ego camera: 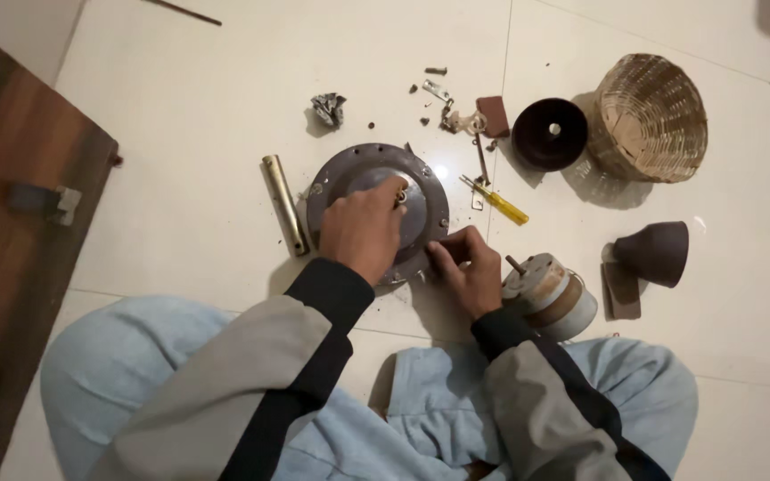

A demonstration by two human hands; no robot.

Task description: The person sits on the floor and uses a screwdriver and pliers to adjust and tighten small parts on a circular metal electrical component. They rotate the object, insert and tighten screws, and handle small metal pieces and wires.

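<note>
A round grey metal cover (349, 174) with holes along its rim lies flat on the tiled floor (189, 116), just in front of the person who sits there with crossed legs. The left hand (363, 230) rests on top of the cover, near its raised middle, and its fingers (396, 189) are curled around a small shiny piece; what this piece is, I cannot tell. The right hand (467, 267) is at the lower right edge of the cover, with its fingers (443, 254) pinched together on the rim, touching it.

Just beside the right hand lies a motor (552, 294) with a short shaft, on its side. To the left of the cover, close to it, lies a brass-coloured metal tube (284, 203). On the right, near the rim, lies a screwdriver with a yellow handle (503, 205). Behind the cover there are small screws and metal bits (443, 102) scattered on the floor, and a crumpled piece of foil (329, 108). Further to the right stand a dark round cap (549, 134), a woven basket (651, 116) lying tilted, and a dark cone-shaped cup (654, 252). A brown wooden board (11, 267) is at the far left.
</note>
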